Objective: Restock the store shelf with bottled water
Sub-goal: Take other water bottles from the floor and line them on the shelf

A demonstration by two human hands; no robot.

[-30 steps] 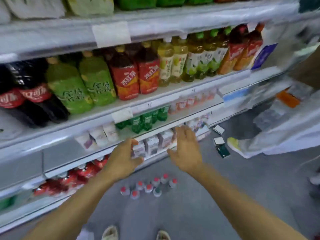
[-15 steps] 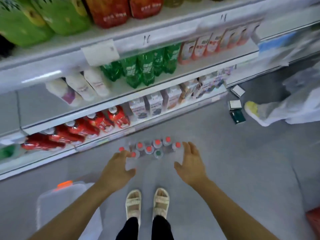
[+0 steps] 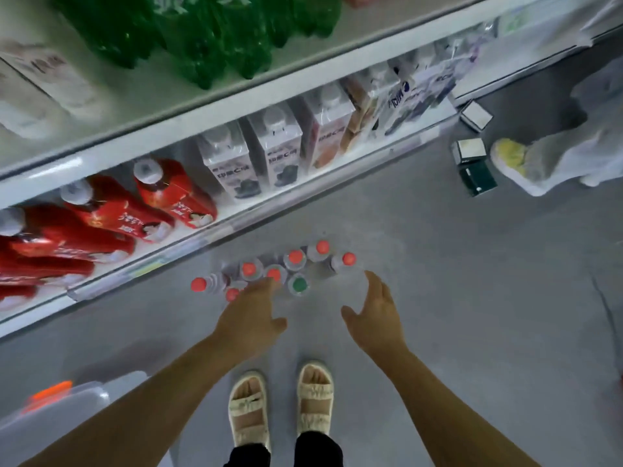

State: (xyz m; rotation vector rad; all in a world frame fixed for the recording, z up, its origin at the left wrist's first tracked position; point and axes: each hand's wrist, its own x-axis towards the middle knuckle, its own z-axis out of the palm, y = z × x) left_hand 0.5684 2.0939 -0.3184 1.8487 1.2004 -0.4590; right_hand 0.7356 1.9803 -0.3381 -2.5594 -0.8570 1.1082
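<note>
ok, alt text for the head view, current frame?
Looking down, a person's open left hand and right hand reach toward a cluster of water bottles standing on the grey floor, mostly red-capped, one green-capped. Behind them the bottom shelf holds red bottles and white cartons; sandalled feet show below.

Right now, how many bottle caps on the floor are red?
7: far left, beside the left hand, two behind its fingers, then three rightward. The hand may hide more.
</note>
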